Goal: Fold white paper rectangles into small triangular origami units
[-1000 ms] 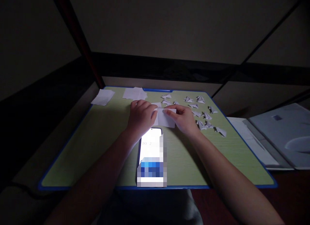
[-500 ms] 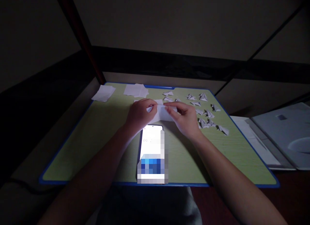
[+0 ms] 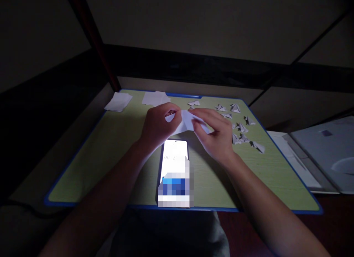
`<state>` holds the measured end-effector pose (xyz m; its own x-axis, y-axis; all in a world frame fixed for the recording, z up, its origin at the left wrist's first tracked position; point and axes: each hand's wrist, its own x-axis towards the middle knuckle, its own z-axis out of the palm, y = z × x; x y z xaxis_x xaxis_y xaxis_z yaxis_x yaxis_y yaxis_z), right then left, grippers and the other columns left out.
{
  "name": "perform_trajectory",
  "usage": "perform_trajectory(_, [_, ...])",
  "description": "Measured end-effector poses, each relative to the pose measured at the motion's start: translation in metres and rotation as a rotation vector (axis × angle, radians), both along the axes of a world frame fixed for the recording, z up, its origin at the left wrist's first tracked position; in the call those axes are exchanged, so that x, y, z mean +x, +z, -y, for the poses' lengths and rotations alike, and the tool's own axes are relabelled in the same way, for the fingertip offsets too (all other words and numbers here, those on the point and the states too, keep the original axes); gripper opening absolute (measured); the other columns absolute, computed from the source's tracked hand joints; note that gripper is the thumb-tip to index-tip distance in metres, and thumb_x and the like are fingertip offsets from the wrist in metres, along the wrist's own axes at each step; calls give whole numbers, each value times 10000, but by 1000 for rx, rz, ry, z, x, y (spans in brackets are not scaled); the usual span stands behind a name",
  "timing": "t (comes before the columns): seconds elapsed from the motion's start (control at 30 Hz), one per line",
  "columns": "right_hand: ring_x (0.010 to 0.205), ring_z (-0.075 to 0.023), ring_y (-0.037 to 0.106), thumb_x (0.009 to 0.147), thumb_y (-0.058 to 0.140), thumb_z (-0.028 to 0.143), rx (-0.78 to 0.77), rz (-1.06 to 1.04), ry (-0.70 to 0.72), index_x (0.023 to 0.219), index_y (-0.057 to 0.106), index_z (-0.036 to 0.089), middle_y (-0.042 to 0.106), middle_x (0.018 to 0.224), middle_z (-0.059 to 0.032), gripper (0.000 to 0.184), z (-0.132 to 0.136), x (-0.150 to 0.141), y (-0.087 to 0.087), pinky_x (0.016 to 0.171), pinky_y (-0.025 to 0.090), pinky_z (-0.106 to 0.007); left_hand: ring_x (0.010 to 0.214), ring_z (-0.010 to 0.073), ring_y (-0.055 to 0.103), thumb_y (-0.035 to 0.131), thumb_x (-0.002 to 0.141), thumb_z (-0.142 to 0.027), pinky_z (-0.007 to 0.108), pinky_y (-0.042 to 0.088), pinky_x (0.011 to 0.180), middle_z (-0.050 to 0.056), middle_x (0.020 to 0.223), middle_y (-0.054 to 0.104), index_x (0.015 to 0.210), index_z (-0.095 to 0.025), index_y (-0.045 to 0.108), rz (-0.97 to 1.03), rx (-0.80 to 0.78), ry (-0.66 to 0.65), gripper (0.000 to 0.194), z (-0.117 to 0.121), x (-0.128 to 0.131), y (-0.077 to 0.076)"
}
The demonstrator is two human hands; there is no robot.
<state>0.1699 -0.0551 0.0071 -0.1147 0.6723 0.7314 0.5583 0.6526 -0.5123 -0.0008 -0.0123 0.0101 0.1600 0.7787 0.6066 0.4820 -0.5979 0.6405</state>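
Paper (image 3: 187, 120) over table (image 3: 105, 157), just beyond phone (image 3: 176, 149). Left hand (image 3: 159, 122) pinches its left side between curled fingers; right hand (image 3: 218, 133) holds right side, thumb on near face. Likely very light, thin, easily creased or torn; best pinched gently near edges.

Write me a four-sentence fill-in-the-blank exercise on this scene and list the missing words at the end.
1. The left hand and right hand both hold a thin white sheet of ____.
2. The light-green rectangular tabletop has a rim coloured ____.
3. The glowing rectangular phone lies by the tabletop's ____ (near/far) edge.
4. The small folded white shapes lie on the tabletop's ____ (left/right) side.

Missing words: paper; blue; near; right.
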Motion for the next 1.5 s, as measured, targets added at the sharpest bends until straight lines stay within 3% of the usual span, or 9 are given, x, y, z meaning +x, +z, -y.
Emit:
perform_trajectory(0.2, [1080, -247, 673, 830, 571, 128, 11, 44, 71, 1128, 748, 312, 742, 1145, -38, 392, 0, 3, -2, 949, 522, -461, 672, 146, 646, 552, 789, -218, 269, 494, 644, 32, 759, 742, 754, -163, 701, 53, -59, -45, 163, 1, 1, 3])
perform_trajectory(0.43, [1170, -284, 632, 810, 661, 333, -65, 56, 166, 1130, 752, 285, 697, 1249, -73, 336, 3, 6, 7, 1004, 487, -501, 647, 149, 648, 548, 787, -224, 265, 498, 613, 35, 724, 731, 738, -156, 703, 51, -94, -60, 176, 2, 0, 6])
perform_trajectory(0.57, [1163, -250, 639, 924, 566, 342, -177, -128, 204, 996, 786, 275, 726, 1170, -66, 241, 3, 6, 11, 1012, 487, -477, 647, 138, 644, 559, 781, -206, 250, 491, 618, 32, 737, 741, 752, -149, 713, 35, -79, -86, 167, 3, 0, 6])
perform_trajectory(0.67, [1087, -227, 669, 891, 644, 333, -306, -240, 225, 1001, 774, 263, 745, 1108, -64, 184, -1, 7, 9, 985, 518, -445, 637, 125, 633, 557, 788, -202, 238, 484, 611, 24, 743, 745, 770, -146, 721, 5, -93, -106, 174, 4, 0, 6])
perform_trajectory(0.87, [1000, -190, 689, 774, 780, 297, -555, -413, 378, 1155, 684, 229, 732, 1121, -75, 399, -9, 9, 1, 954, 546, -388, 618, 117, 621, 557, 799, -194, 238, 447, 579, 29, 722, 738, 778, -129, 730, -21, -74, -113, 186, 4, -1, 7])
perform_trajectory(1.13, [777, -158, 684, 742, 806, 337, -777, -422, 418, 1068, 718, 160, 764, 967, -81, 381, -10, 14, 3, 667, 538, -283, 628, 127, 641, 549, 802, -238, 239, 467, 571, 45, 746, 751, 809, -122, 745, -15, -150, -190, 228, 4, -2, 11])
perform_trajectory(1.5, [630, -108, 611, 731, 811, 359, -858, -418, 419, 903, 779, 161, 742, 794, -49, 265, -11, 18, 5, 561, 452, -244, 612, 112, 611, 559, 775, -243, 218, 456, 566, 38, 726, 739, 735, -120, 730, 7, -263, -199, 214, 5, -5, 20])
